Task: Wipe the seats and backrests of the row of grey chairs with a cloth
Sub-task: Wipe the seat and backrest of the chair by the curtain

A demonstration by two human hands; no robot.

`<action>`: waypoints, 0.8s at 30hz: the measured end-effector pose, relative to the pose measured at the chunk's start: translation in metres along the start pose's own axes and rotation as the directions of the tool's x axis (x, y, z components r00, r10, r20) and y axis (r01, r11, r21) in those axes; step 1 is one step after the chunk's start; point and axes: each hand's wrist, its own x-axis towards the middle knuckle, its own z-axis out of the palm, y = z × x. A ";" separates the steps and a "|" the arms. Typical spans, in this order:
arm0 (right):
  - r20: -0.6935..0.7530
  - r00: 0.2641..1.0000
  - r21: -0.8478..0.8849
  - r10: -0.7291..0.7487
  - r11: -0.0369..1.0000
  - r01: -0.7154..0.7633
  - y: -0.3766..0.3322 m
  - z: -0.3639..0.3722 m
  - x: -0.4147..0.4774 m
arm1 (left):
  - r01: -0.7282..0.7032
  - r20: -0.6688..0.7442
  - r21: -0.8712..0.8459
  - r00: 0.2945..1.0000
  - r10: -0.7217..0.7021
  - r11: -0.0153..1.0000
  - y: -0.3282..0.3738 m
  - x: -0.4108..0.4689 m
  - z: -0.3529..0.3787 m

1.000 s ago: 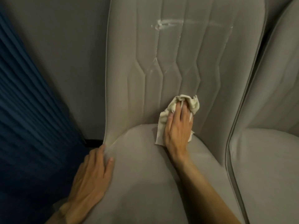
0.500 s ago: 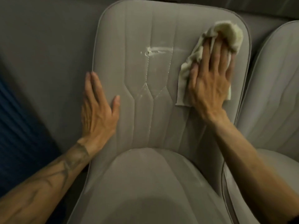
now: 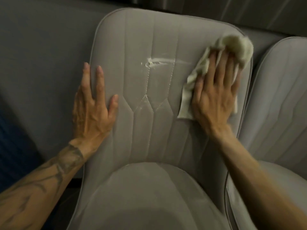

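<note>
The right hand [image 3: 216,97] presses a pale cloth [image 3: 232,47] flat against the backrest [image 3: 166,39] of a grey chair, near its upper right corner. The grip is wide: palm down, fingers [image 3: 226,63] spread and nearly straight, pinning the cloth to the fabric, not closed around it. The cloth bunches beyond the fingertips, at the backrest's rim, and a flatter flap hangs out from under the thumb side of the palm. The cloth's bunched end is blurred.

To the thumb side of this grip, well apart from it, a whitish smear [image 3: 154,61] marks the middle of the backrest, with faint pale traces running down the stitched seams below it.

The left hand [image 3: 93,110] lies open and flat on the backrest's left edge, fingers straight and together, thumb out onto the fabric; it holds nothing. The forearm behind it bears dark tattoo lines.

Below both wrists the seat [image 3: 149,196] curves toward the camera. Beyond the little-finger side of the right hand stands a second chair [image 3: 282,97], just beside the first. A grey wall [image 3: 41,39] lies behind them.
</note>
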 end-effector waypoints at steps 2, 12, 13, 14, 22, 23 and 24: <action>0.123 0.991 0.000 -0.054 0.999 0.055 -0.009 0.004 -0.062 | -0.004 -0.006 -0.001 1.000 0.004 1.000 -0.001 -0.001 0.001; -0.093 0.993 0.054 0.074 0.996 -0.069 -0.030 0.004 0.049 | 0.031 0.013 -0.017 0.999 -0.031 0.999 0.003 0.000 -0.003; -0.127 0.989 0.054 0.078 0.996 -0.071 -0.031 0.007 0.051 | 0.027 0.012 -0.018 1.000 -0.027 0.999 0.003 -0.001 -0.002; -0.130 0.989 0.062 0.070 0.996 -0.063 -0.032 0.011 0.042 | 0.025 0.011 -0.016 1.000 -0.025 1.000 0.002 -0.001 -0.001; 0.143 0.985 0.095 -0.100 0.992 0.087 -0.041 0.020 -0.086 | 0.018 0.005 -0.005 1.000 -0.018 1.000 -0.003 -0.002 0.003; 0.124 0.985 0.090 -0.122 0.990 0.111 -0.036 0.016 -0.068 | 0.019 0.007 -0.006 1.000 -0.019 1.000 -0.003 -0.002 0.003; 0.067 0.988 0.083 -0.137 0.988 0.132 -0.031 0.015 -0.042 | 0.023 0.005 -0.005 1.000 -0.023 1.000 -0.003 -0.001 0.003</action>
